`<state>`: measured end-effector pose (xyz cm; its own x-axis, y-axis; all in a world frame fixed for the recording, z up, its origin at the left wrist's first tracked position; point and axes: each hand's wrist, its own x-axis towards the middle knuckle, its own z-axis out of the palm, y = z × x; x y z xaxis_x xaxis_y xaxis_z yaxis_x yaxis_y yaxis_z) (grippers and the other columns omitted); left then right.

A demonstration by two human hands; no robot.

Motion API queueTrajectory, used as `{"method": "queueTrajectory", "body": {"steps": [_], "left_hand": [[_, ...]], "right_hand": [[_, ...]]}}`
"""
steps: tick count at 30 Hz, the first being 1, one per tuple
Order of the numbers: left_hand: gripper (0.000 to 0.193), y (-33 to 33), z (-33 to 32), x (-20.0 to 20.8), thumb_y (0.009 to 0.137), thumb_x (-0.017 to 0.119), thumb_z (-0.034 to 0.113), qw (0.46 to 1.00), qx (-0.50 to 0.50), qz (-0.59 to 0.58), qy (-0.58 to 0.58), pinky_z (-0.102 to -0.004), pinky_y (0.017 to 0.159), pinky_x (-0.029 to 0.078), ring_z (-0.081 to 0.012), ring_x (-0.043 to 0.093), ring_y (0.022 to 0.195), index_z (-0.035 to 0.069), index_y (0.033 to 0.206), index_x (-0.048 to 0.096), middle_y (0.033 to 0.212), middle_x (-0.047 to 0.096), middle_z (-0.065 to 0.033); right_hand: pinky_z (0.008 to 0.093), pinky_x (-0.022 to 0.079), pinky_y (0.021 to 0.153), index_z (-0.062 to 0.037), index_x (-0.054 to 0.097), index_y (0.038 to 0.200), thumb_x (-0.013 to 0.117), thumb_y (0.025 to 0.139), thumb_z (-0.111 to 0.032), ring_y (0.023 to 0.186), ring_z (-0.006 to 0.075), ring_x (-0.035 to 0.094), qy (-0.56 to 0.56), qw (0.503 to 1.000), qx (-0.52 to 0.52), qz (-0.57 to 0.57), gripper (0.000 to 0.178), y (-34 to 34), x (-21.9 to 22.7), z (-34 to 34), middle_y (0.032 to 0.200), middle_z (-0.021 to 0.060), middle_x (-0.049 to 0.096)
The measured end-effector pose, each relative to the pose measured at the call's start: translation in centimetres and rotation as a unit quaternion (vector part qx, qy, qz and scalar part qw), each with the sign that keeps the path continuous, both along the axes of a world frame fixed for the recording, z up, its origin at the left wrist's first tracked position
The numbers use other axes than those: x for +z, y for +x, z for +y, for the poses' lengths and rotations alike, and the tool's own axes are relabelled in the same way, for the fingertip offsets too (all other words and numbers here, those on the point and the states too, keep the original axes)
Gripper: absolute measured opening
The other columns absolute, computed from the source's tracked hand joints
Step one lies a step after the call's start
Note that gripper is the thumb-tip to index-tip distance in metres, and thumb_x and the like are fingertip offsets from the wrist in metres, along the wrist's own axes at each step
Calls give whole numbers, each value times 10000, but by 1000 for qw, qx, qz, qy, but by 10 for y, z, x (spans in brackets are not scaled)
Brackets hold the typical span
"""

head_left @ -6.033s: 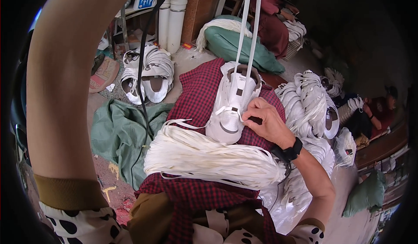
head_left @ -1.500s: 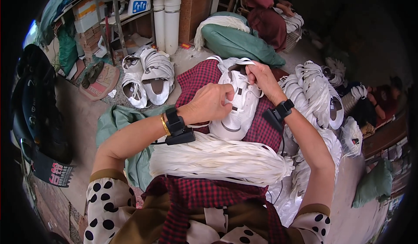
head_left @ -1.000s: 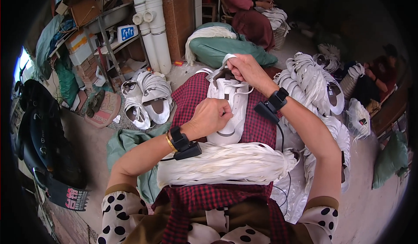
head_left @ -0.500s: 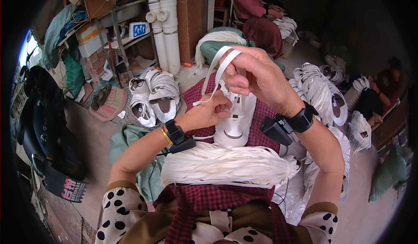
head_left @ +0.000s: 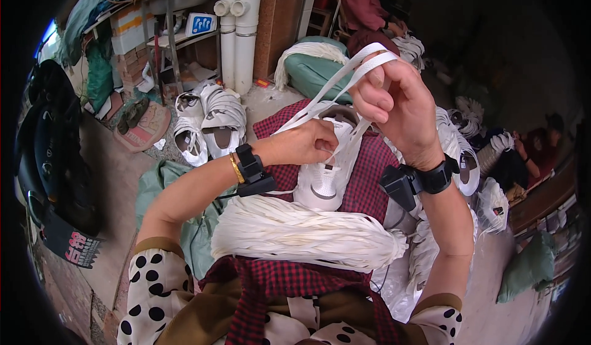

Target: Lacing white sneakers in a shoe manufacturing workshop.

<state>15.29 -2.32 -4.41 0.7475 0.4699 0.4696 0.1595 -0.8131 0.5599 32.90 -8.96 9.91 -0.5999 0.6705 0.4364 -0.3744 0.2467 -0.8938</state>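
Observation:
A white sneaker (head_left: 317, 185) lies on the red-and-black checked cloth over my lap, its toe pointing toward me. My left hand (head_left: 311, 142) is closed in a pinch at the sneaker's lacing area, with a lace end by its fingertips. Raised to the right above the shoe, my right hand (head_left: 394, 96) grips a flat white shoelace (head_left: 341, 74). That lace loops over the right fingers and runs back down toward the shoe. Across my lap, nearer me, rests a thick bundle of white laces (head_left: 301, 234).
Stacked white shoes (head_left: 212, 123) stand on the floor at the left, more shoes (head_left: 465, 160) at the right. A green sack (head_left: 320, 68) with laces on it lies ahead. A dark scooter (head_left: 55, 154) stands far left. Two other people sit at the back and far right.
My right hand has moved right and slightly lower, drawing the lace loop with it. My left hand has shifted onto the lacing area, nearer the shoe's middle. The whole view has tilted a little.

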Motion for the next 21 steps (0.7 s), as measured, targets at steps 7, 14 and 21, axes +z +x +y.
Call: {"method": "queueTrajectory", "body": {"steps": [7,14,21], "left_hand": [[185,24,-6,-33,828,656,196,968,44,40,243,-427,712,521,-338,631,790,20,882,641,880,624,-139],[209,-11,-32,-33,905,542,141,969,226,-82,65,-398,638,519,-343,609,691,-37,878,649,850,614,-168],[429,-29,-19,-18,1029,425,294,944,218,-213,-125,-237,503,451,-76,531,508,-46,984,682,596,574,-34]], "right_hand": [[229,273,499,-37,486,823,379,982,-178,542,76,336,-1,1000,-5,-24,238,-7,-2,-5,626,-12,387],[224,291,491,-56,475,818,366,993,-172,540,79,335,-4,999,-38,26,237,10,-1,-7,617,-21,370],[233,272,485,-98,431,804,359,1052,-309,533,85,354,28,998,-47,29,334,10,4,-11,603,-36,368]]}}
